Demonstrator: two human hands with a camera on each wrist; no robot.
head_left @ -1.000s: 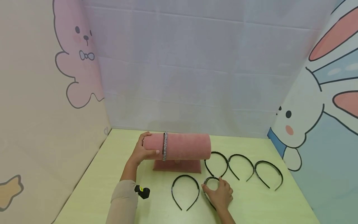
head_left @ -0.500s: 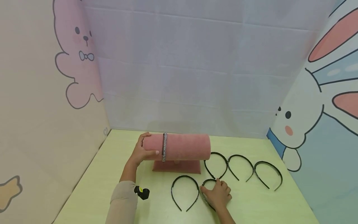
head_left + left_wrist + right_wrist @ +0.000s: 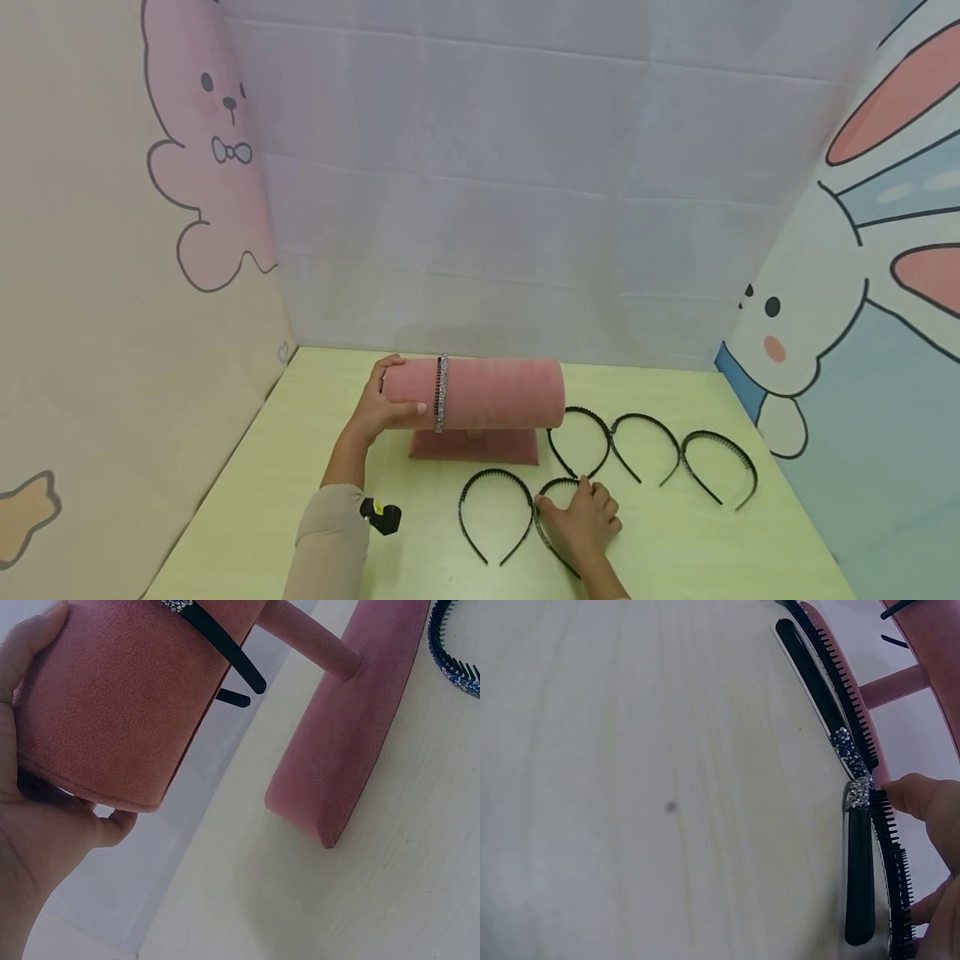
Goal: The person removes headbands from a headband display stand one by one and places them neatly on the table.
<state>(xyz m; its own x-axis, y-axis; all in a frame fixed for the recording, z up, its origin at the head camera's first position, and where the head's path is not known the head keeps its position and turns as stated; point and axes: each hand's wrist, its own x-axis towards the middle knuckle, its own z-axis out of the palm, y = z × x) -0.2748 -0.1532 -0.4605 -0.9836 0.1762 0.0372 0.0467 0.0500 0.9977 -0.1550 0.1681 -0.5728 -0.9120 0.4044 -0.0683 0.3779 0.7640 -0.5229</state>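
My left hand (image 3: 378, 408) grips the left end of a pink velvet roll stand (image 3: 498, 392), thumb in front and fingers behind; the left wrist view shows my left palm (image 3: 34, 817) cupping the roll's end (image 3: 127, 697). A rhinestone headband (image 3: 441, 392) sits over the roll near that hand. My right hand (image 3: 581, 521) lies on a black rhinestone headband (image 3: 546, 490) flat on the table in front of the stand, fingers curled over its top. In the right wrist view its fingertips (image 3: 926, 799) pinch the toothed edge of that headband (image 3: 859, 795).
A plain black headband (image 3: 495, 472) lies just left of my right hand. Three more black headbands (image 3: 577, 410), (image 3: 645, 417), (image 3: 720, 435) lie in a row to the right of the stand's base (image 3: 472, 446). Cartoon-printed walls close in the pale green table (image 3: 300, 467) on three sides.
My right hand has slid slightly left over the headband and closed on its top, and the band has shifted a little with it. My left hand and the stand are still.
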